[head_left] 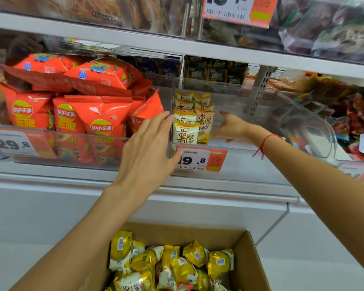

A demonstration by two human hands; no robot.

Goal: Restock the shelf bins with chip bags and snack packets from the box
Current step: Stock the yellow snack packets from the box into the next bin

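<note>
Snack packets (pixel 194 117) (yellow and white) are standing stacked in the clear bin (pixel 240 143); the left hand (pixel 149 148) is resting flat-fingered against its divider, the right hand (pixel 231 127) reaching inside, fingers loose, holding nothing.

The red chip bags (pixel 72 114) in the left bin carry the round "Lay's" logo with Chinese characters beside it. Below them, the price tag (pixel 13 143) on that bin's front reads "29.8". The white-and-yellow snack packets (pixel 192 120) in the middle bin bear large Chinese characters. The orange tag (pixel 201 159) under them shows "9.8", its first digit hidden by a hand. Dark packs (pixel 215 75) behind read "85%". The top shelf's tag (pixel 239 9) is cut off, showing roughly "13"
</note>
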